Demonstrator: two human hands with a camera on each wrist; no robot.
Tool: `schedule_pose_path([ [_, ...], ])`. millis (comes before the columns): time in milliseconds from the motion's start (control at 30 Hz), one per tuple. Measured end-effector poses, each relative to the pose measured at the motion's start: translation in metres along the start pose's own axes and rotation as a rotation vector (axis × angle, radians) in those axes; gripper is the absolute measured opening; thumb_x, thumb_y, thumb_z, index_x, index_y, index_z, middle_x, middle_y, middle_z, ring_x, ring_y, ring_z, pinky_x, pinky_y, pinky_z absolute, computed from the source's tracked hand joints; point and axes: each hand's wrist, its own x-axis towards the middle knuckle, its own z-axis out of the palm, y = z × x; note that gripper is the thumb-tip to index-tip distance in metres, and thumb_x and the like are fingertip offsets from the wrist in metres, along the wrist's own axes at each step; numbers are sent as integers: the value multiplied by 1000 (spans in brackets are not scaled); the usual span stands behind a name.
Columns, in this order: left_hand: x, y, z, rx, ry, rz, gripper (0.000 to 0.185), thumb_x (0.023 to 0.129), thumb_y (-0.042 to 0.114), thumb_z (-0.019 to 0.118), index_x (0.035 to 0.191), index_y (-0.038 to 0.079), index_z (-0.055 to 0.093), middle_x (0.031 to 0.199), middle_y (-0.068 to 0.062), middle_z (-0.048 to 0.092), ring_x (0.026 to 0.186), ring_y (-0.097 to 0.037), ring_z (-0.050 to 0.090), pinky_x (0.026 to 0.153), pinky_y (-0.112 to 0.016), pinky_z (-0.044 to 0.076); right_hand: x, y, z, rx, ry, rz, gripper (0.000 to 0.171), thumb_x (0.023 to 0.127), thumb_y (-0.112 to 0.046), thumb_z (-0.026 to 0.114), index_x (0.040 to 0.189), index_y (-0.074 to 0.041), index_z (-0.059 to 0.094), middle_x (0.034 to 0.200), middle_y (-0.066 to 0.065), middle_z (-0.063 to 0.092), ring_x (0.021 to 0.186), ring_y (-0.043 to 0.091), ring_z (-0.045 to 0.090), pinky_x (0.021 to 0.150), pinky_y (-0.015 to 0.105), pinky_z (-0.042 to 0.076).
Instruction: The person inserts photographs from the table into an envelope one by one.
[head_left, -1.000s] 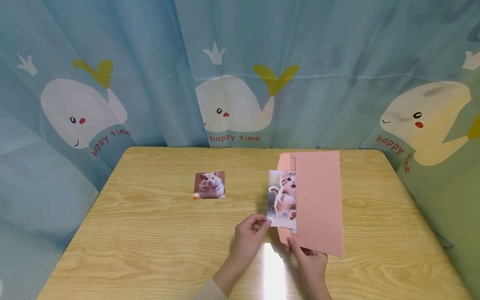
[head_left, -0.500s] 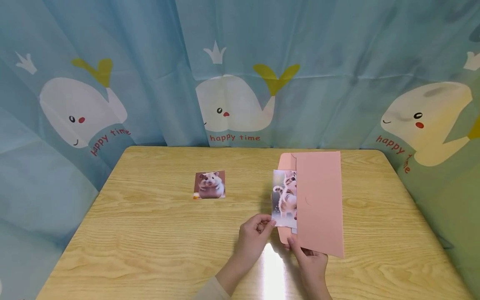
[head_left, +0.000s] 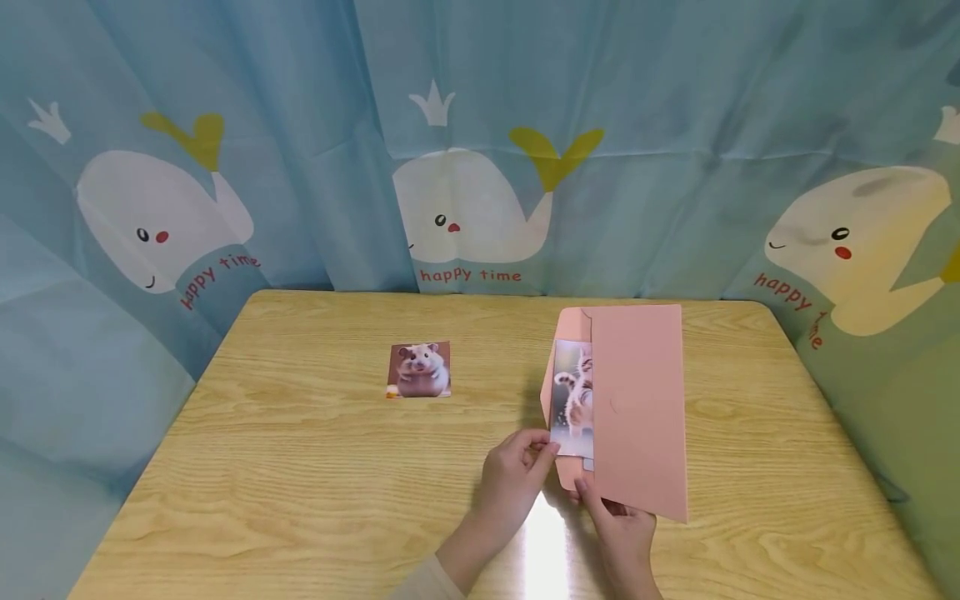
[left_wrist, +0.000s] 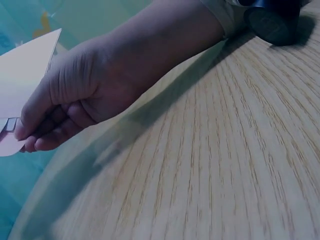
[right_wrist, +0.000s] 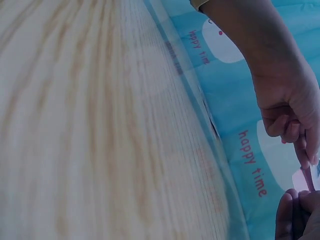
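Our left hand (head_left: 512, 485) pinches the cat picture (head_left: 572, 408), partly inside the pink envelope (head_left: 639, 400) | our right hand (head_left: 624, 535) pinches the envelope | we read "happy time" on the curtain (head_left: 322, 208)

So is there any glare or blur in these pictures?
Head view: a bright white streak of glare on the table, between the left hand and right hand; left wrist view: dim and bluish; right wrist view: bluish too, wood grain partly blurred, the curtain faintly mirrored in the table.

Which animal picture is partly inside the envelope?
The kitten picture, pinched by the left hand; the hamster picture lies on the table, untouched.
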Motion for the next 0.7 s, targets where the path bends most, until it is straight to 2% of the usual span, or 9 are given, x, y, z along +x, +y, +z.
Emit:
schedule_pose_path([
  [133,1,2,1,-37,-26,-64,19,91,25,63,94,8,68,69,6,55,55,2,40,46,-15,39,-1,-1,0,1,6,10,21,77,24,60,96,15,55,79,7,70,60,16,68,57,22,54],
  [433,2,2,2,-31,-33,-62,18,91,25,63,94,8,68,62,7,49,52,2,37,43,-15,35,-1,-1,1,-9,3,16,21,76,23,61,94,13,57,78,7,71,60,14,68,59,21,54],
  [567,2,5,3,0,-31,-69,18,90,26,64,95,9,69,71,7,58,52,3,37,43,-15,35,0,-2,1,-32,14,29,23,77,23,60,94,8,59,78,4,71,60,13,68,59,21,54],
  [700,1,6,6,67,-8,-22,16,87,24,68,94,10,69,79,7,65,51,6,36,43,-14,35,-1,-2,2,-46,58,71,23,76,22,62,93,7,59,76,5,70,58,13,67,58,22,54],
])
